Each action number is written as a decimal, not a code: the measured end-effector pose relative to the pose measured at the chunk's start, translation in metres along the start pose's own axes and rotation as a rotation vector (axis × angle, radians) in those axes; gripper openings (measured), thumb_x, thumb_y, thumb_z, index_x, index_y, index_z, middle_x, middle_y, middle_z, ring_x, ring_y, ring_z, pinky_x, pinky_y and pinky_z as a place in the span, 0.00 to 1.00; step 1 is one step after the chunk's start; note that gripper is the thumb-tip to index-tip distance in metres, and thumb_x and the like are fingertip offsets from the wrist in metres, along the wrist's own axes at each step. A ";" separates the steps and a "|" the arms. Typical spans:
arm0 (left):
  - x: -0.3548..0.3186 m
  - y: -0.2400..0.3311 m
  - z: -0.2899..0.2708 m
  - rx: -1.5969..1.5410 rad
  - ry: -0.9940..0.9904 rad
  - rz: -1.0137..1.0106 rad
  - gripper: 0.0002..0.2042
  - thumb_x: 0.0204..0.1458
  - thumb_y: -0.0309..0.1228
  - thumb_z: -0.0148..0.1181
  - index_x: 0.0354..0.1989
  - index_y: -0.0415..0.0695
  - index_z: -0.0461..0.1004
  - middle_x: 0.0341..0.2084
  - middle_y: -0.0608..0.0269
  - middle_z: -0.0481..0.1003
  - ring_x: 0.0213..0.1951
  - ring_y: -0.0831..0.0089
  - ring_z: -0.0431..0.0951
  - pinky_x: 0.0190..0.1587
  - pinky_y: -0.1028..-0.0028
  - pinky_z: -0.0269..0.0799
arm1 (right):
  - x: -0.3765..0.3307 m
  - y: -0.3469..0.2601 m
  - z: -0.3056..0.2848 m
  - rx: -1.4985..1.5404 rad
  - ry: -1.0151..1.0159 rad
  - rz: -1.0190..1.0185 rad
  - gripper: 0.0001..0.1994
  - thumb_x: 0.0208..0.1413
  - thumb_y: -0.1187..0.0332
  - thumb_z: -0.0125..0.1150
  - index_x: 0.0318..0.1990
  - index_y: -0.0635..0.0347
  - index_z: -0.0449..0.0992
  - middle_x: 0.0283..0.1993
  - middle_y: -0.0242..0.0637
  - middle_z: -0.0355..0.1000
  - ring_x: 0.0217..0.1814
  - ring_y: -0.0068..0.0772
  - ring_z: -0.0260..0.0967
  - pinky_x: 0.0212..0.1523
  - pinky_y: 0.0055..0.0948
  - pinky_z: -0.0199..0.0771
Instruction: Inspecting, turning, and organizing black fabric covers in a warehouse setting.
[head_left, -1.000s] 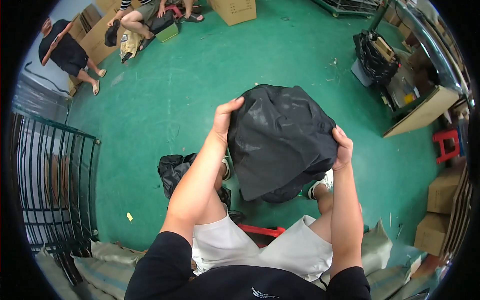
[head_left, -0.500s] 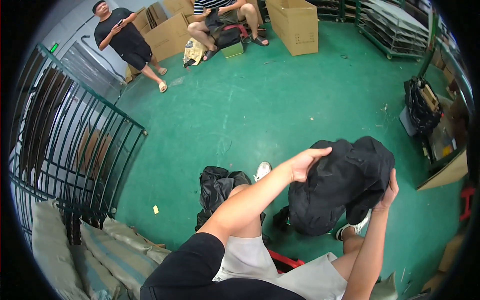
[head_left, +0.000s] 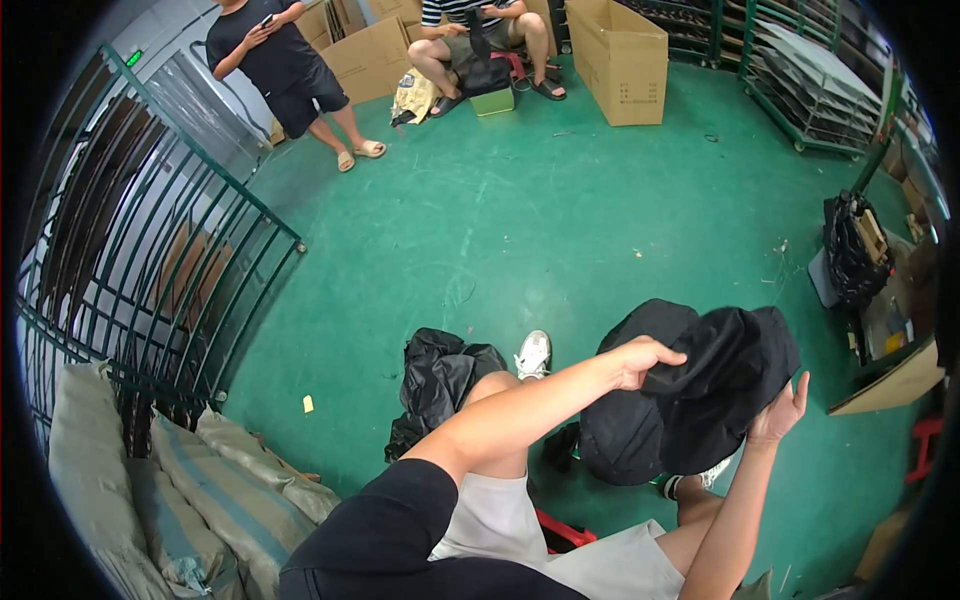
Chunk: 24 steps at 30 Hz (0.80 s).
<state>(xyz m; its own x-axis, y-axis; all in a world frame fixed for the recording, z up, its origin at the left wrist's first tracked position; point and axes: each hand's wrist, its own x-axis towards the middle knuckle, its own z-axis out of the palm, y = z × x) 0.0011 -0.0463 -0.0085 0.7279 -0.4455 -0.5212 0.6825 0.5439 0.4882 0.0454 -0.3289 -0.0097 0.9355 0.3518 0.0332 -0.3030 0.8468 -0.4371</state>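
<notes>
A dark black cloth piece point(head_left: 725, 375), soft and creased, is held up over my right leg. My left hand point(head_left: 640, 364) pinches its left side, thumb on top. At its lower right edge, my right hand point(head_left: 778, 412) grips it with the fingertips pointing up and partly hidden by the fabric. Behind and below it hangs or lies a rounded black cloth part point(head_left: 625, 430); whether the two are joined I cannot tell. A shiny black plastic bag point(head_left: 445, 375) lies on the floor beside my left leg.
Stuffed woven sacks point(head_left: 235, 495) lean at lower left, below a green metal rack point(head_left: 215, 240). Ahead, a standing person point(head_left: 290, 70) holds a phone; a seated person point(head_left: 485, 40) handles dark material. A cardboard box point(head_left: 625, 70) and a trolley of sheets point(head_left: 810, 90) stand farther off.
My left hand has moved right and down, drawing the held cloth rightward, so the rounded part behind it shows more. The standing person has shifted their feet. The view has tilted slightly.
</notes>
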 end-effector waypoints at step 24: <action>0.005 0.024 -0.022 -0.299 0.140 0.335 0.13 0.57 0.35 0.55 0.40 0.37 0.76 0.37 0.53 0.80 0.39 0.62 0.81 0.47 0.64 0.77 | 0.007 0.044 0.022 -0.523 0.296 0.168 0.18 0.56 0.75 0.57 0.54 0.68 0.69 0.52 0.44 0.73 0.52 0.40 0.73 0.54 0.39 0.75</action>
<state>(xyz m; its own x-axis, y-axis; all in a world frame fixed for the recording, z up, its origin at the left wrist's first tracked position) 0.0198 -0.0201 -0.0145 0.8752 -0.1213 -0.4683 0.3471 0.8318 0.4332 0.0342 -0.2807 -0.0087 0.9162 0.2745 -0.2920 -0.3914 0.4560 -0.7993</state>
